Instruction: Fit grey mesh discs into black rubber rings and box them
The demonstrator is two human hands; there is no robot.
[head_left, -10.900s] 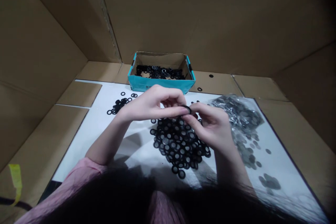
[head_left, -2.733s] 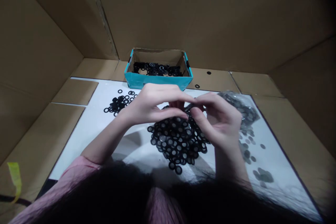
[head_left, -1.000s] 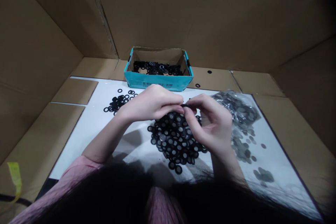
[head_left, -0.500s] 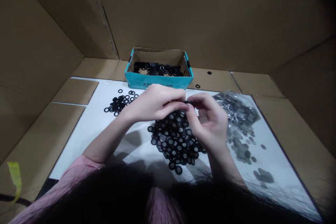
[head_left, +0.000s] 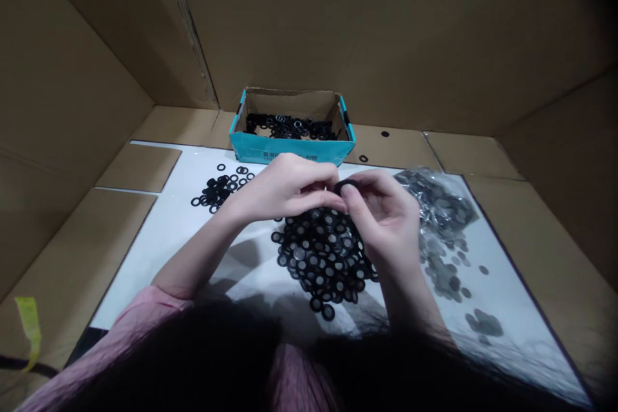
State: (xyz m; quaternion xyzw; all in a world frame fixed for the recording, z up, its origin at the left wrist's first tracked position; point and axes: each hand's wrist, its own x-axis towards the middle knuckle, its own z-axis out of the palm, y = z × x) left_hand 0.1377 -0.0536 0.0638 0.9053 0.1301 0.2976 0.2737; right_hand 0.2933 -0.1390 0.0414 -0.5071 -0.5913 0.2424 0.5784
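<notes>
Right hand (head_left: 393, 215) has a black ring (head_left: 346, 186) pinched in its fingers, thumb on the near face, ring tilted and held up above the far part of the heap (head_left: 328, 257). Left hand (head_left: 290, 190) right beside it, fingers curled, thumb stretched toward the ring; can't tell if the left fingers grip it too, contact is hidden. Both wrists bent inward, fingertips nearly meeting

Heap sits on the white tabletop (head_left: 159, 238) below and nearer than the hands: black rings with grey discs showing in their centres, piled on each other, two at the near edge. Open teal cardboard box (head_left: 290, 149) beyond the hands, more black rings inside, printed characters on its near side, partly covered by left hand. Scattered black rings (head_left: 215, 192) left of the left hand, some overlapping, some flat and apart. Clear plastic bag (head_left: 437, 199) with grey discs inside, beyond and right of right hand; loose grey discs (head_left: 444, 273) spread from it toward the near side, small cluster (head_left: 484, 322) nearer still. One single ring (head_left: 364, 158) and a dark disc (head_left: 385, 134) on the cardboard (head_left: 405, 145) right of the box. Pink sleeve (head_left: 154, 306) on left arm, yellow strip (head_left: 29, 325) at far left
</notes>
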